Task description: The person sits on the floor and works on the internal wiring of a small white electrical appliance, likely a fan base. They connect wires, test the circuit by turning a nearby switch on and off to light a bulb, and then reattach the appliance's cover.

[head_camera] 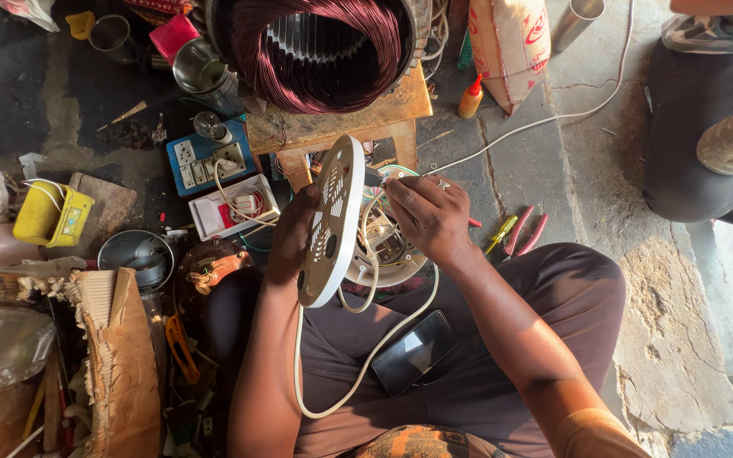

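Observation:
My left hand (292, 236) grips the back of a round white vented cover (330, 222) and holds it upright on edge over my lap. My right hand (431, 218) is closed on a thin tool or wire end and reaches into the open round housing (388, 248) behind the cover, where small parts and wires show. A white cable (358, 373) runs from the housing down in a loop over my thigh. A dark phone (414, 352) lies on my lap.
A large motor stator with copper windings (320, 51) sits on a low wooden stool (341, 123). Pliers with red handles (526, 231) and a green screwdriver (500, 234) lie on the floor at right. A yellow meter (54, 216), a switch board (205, 157) and clutter fill the left. Another person (710, 110) sits at the right.

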